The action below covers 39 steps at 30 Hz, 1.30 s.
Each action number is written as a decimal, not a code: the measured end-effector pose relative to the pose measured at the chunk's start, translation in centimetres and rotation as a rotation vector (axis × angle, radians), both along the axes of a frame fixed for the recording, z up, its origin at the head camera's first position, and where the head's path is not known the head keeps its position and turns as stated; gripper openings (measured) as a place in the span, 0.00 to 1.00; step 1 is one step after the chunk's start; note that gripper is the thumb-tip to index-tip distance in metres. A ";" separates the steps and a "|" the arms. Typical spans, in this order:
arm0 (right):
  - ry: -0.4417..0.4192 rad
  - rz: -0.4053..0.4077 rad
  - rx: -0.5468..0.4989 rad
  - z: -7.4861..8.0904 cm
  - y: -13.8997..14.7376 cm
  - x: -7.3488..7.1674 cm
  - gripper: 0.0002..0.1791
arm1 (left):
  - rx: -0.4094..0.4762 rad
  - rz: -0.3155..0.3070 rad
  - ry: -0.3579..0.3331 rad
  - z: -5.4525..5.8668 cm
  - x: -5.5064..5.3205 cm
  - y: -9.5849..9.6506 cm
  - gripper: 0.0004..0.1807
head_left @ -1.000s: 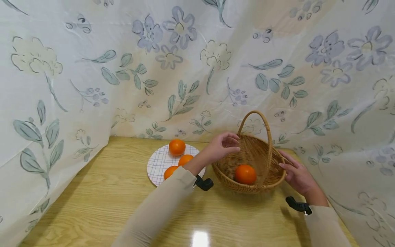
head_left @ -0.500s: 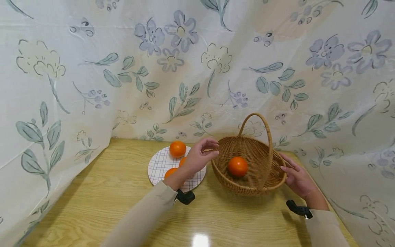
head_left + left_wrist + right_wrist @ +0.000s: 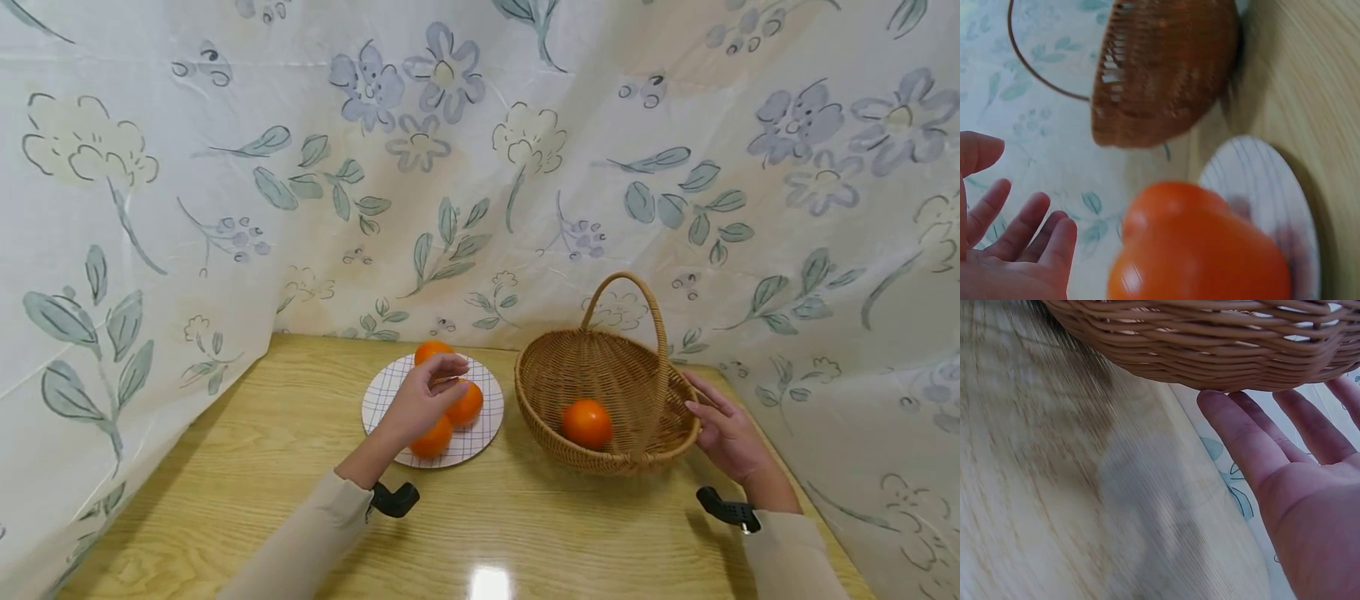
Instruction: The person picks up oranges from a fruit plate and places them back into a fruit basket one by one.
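Left hand point(image 3: 422, 402), grip wide, over orange fruits point(image 3: 467, 404); right hand point(image 3: 731, 439), straight-fingered, touching wicker basket point(image 3: 603, 373); long axis left-to-right, near tabletop's point(image 3: 585, 533) far-right corner.

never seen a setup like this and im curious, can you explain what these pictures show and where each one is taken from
There is no machine, just a person: left hand and right hand, both bare. The wide view comes from a camera worn on the head; the two close ones come from a camera on each wrist, so things look tipped there. On the table are a plate with three orange fruits and a basket with one more. The left hand is over the plate, holding nothing. The right hand only touches the basket's side.
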State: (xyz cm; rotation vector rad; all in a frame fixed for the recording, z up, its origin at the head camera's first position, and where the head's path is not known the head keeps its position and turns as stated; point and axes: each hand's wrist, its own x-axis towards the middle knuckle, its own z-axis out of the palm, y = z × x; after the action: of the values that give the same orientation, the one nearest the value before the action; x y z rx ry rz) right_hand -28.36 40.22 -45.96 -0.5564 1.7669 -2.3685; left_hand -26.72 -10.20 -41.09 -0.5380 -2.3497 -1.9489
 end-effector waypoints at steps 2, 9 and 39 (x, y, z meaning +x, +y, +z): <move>0.001 -0.006 -0.002 0.0 0.0 0.1 0.30 | -0.033 0.021 0.016 -0.4 0.3 -0.8 0.19; -0.008 -0.050 0.030 0.0 -0.2 0.1 0.29 | -0.226 0.080 0.039 -1.9 1.0 -3.0 0.24; -0.022 -0.070 0.072 -0.2 0.2 -1.3 0.29 | -0.234 -0.067 -0.184 -5.8 0.4 -5.6 0.45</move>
State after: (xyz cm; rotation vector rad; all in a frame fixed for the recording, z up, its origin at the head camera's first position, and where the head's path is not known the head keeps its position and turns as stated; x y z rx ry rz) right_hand -29.63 40.45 -46.13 -0.4654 1.8834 -2.3352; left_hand -26.31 -15.85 -46.89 -0.4717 -2.7303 -1.8324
